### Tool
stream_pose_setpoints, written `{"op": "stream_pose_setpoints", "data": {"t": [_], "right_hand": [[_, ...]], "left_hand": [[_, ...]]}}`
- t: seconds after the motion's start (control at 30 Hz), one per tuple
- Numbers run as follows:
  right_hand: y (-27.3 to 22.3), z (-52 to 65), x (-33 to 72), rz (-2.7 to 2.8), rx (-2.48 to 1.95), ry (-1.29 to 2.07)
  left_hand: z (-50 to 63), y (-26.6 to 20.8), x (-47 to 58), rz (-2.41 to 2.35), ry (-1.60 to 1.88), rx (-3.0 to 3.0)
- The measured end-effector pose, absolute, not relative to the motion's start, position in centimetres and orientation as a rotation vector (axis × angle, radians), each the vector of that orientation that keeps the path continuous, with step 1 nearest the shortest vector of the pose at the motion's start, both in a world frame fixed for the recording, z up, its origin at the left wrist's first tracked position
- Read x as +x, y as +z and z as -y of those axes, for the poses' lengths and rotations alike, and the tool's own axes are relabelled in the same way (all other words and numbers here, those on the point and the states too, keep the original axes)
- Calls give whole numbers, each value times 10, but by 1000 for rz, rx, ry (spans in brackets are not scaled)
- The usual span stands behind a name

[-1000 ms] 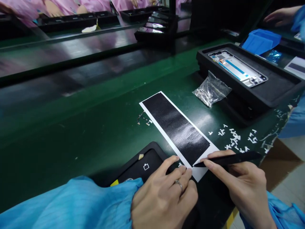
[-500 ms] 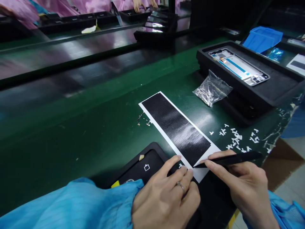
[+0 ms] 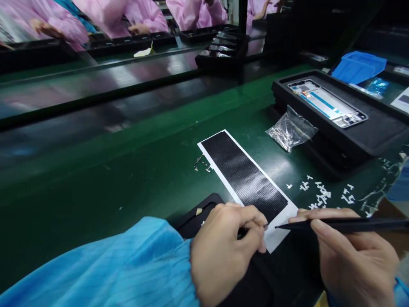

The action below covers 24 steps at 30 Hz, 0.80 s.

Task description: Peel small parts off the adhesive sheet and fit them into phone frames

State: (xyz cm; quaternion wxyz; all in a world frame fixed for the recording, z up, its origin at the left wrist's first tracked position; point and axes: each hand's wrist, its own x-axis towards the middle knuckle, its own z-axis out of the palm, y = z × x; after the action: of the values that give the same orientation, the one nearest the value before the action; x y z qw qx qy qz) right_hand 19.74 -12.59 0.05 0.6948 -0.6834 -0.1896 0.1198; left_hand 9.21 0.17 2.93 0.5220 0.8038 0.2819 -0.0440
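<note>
A white backing sheet (image 3: 277,233) bearing a block of small black adhesive pieces (image 3: 244,175) lies slantwise on the green table. At its near end my left hand (image 3: 228,241) is closed, thumb and fingertips pinched on a small dark piece (image 3: 266,226) whose shape is mostly hidden. My right hand (image 3: 354,251) grips slim black tweezers (image 3: 361,224). Their pointed tip is over the sheet's bare white end, just right of my left fingertips. Under my left hand is a black tray (image 3: 212,200), largely covered.
A clear bag of small metal parts (image 3: 292,130) lies beside stacked black foam trays (image 3: 380,128) holding a phone frame (image 3: 329,103). Small white T-shaped bits (image 3: 322,194) are scattered at the right. A blue bin (image 3: 359,67) stands behind. Co-workers in pink sleeves (image 3: 198,15) sit across.
My left hand has gone from fingers spread on the sheet's edge to a pinch at its near end. The tweezers have drawn back rightward from the black block. The camera view has shifted.
</note>
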Motion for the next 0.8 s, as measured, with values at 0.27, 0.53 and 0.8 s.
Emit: {"op": "stream_pose_setpoints", "data": {"t": [0.27, 0.53, 0.8], "right_hand": [[-13, 141, 204, 756, -1623, 320], [-17, 142, 201, 793, -1662, 295], [-13, 140, 200, 792, -1648, 275]], "left_hand": [[2, 34, 101, -766, -250, 1851], [0, 31, 100, -732, -198, 1825], [1, 33, 99, -742, -234, 1810]]}}
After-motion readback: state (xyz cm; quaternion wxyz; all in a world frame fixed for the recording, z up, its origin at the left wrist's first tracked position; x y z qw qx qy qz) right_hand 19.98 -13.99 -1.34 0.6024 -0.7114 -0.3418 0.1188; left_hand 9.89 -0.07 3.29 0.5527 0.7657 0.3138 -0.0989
